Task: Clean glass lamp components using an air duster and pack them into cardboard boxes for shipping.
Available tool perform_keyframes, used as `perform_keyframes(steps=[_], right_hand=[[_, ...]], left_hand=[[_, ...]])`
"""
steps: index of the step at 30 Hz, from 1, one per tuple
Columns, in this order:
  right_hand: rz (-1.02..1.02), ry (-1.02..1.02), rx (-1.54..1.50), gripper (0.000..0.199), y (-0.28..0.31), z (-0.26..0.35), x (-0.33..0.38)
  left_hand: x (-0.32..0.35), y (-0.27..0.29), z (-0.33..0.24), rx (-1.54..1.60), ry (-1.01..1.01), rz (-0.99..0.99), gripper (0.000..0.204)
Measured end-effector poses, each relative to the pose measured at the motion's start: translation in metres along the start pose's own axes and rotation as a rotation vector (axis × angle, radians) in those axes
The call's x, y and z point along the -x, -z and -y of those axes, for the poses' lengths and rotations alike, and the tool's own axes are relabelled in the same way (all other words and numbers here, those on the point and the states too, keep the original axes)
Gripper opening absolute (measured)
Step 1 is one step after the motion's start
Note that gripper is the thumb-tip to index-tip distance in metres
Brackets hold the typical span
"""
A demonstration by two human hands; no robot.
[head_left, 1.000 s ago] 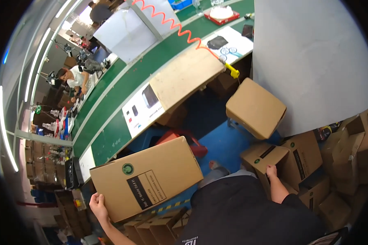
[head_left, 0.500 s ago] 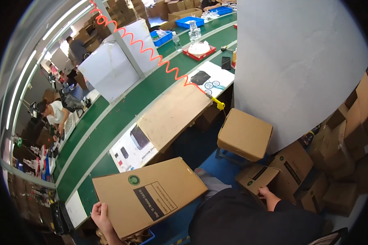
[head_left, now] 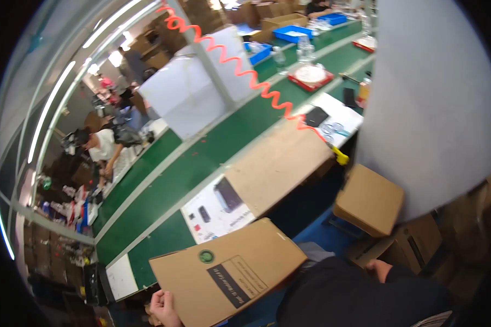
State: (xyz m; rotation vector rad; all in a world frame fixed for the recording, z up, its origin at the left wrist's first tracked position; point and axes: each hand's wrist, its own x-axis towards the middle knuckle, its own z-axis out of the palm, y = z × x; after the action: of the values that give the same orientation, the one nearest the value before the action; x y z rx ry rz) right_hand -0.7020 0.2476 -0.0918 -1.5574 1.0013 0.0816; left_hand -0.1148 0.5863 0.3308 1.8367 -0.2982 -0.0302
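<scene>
A large brown cardboard box [head_left: 256, 245], with a dark printed label and a round green mark, lies tilted before me. My left hand [head_left: 166, 308] is closed on its near left edge, thumb on top. Lower right, my right hand [head_left: 379, 269] reaches down to a second brown cardboard box [head_left: 420, 240], which has a matching dark label. Its fingers are closed at that box's edge, partly hidden and slightly blurred. A plain closed carton [head_left: 369, 199] stands just beyond this box on a low stand.
Beyond the held box runs a green conveyor [head_left: 169, 180], bordered by a wooden board [head_left: 278, 163]. An orange coiled hose [head_left: 256, 84] hangs across it to a yellow air gun [head_left: 340, 156]. A large pale panel [head_left: 431, 109] rises at right. Another person [head_left: 101, 150] works at left.
The view has swung left, so the scene sits farther right and lower. Both hands stay at their boxes, and the right hand now shows less clearly.
</scene>
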Motion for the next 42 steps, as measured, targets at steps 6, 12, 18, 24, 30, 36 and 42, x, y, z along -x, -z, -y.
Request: perform_keyframes(steps=[6, 12, 18, 24, 30, 36, 42], right_hand=[[0.021, -0.114, 0.432, 0.044, 0.032, 0.147, -0.165], [0.655, 0.253, 0.332, 0.078, -0.022, 0.375, -0.226], [1.22, 0.286, 0.62, 0.12, -0.076, 0.423, -0.259], [1.177, 0.497, 0.676, 0.118, -0.16, 0.395, -0.274], [1.166, 0.72, 1.157, 0.059, -0.142, 0.441, -0.263], [0.204, 0.33, 0.997, 0.04, 0.007, 0.46, -0.272], [-0.743, 0.438, 0.604, 0.067, 0.168, 0.436, -0.302]], left_hand=[[-0.012, -0.061, -0.013, -0.027, 0.127, 0.049, 0.021], [0.015, -0.15, -0.064, -0.092, 0.13, 0.0, 0.015], [0.026, -0.196, -0.116, -0.247, 0.236, -0.025, 0.017], [0.052, -0.204, -0.118, -0.594, 0.166, -0.044, 0.021], [0.063, -0.2, -0.022, -0.547, 0.064, 0.004, 0.02], [0.09, -0.215, 0.018, -0.61, 0.033, 0.163, 0.029], [0.081, -0.224, 0.012, -0.713, 0.098, 0.245, 0.039]])
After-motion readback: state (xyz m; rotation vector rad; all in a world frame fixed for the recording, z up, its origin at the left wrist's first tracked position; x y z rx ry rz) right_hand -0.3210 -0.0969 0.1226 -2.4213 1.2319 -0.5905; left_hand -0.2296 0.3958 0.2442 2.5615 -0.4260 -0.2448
